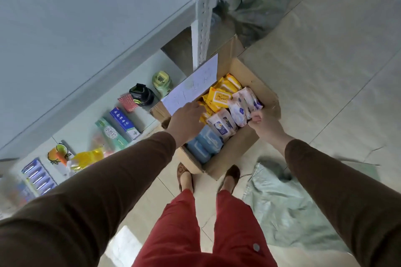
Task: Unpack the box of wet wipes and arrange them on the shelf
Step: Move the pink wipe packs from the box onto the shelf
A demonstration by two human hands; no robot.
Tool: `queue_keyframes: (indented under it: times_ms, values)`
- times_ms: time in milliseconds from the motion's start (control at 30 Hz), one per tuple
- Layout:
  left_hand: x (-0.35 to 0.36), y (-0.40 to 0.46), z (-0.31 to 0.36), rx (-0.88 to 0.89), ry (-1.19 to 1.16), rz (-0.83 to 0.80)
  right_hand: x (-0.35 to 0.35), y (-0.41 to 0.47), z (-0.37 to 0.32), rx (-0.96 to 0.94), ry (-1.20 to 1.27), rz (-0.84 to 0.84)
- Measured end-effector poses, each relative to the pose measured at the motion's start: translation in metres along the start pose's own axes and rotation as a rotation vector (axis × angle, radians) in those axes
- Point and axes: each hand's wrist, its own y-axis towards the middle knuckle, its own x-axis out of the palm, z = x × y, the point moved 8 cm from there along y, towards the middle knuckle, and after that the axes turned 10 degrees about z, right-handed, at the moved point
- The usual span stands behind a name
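Observation:
An open cardboard box (243, 143) stands on the floor in front of my feet, next to the shelf upright. Inside lie yellow wipe packs (219, 95) at the far side, white-and-purple packs (240, 106) in the middle and blue packs (204, 143) nearest me. My left hand (186, 119) reaches into the box's left side, over the yellow packs, fingers spread; whether it holds one is hidden. My right hand (263, 120) is at the box's right wall, fingers curled, pinching the edge of a white-and-purple pack.
A white shelf (71, 28) fills the upper left, with a perforated upright (201, 17). The lower shelf level (102, 102) carries toothpaste boxes, bottles and other goods. A white paper sheet (193, 86) lies over the box's left flap. Green woven sacks lie on the tiled floor.

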Motion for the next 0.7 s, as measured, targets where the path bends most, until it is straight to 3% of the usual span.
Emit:
queue_keyframes:
  times_ms: [200,467,700]
  values:
    - [0.100,0.058,0.014,-0.003,0.111,-0.137,0.030,0.096,0.061,0.062,-0.044,-0.135]
    - [0.230,0.120,0.008,-0.029,0.251,-0.276,0.085,0.213,0.105,-0.015,-0.217,-0.142]
    - [0.317,0.159,0.000,0.138,0.381,-0.342,0.147,0.259,0.126,0.000,-0.167,-0.151]
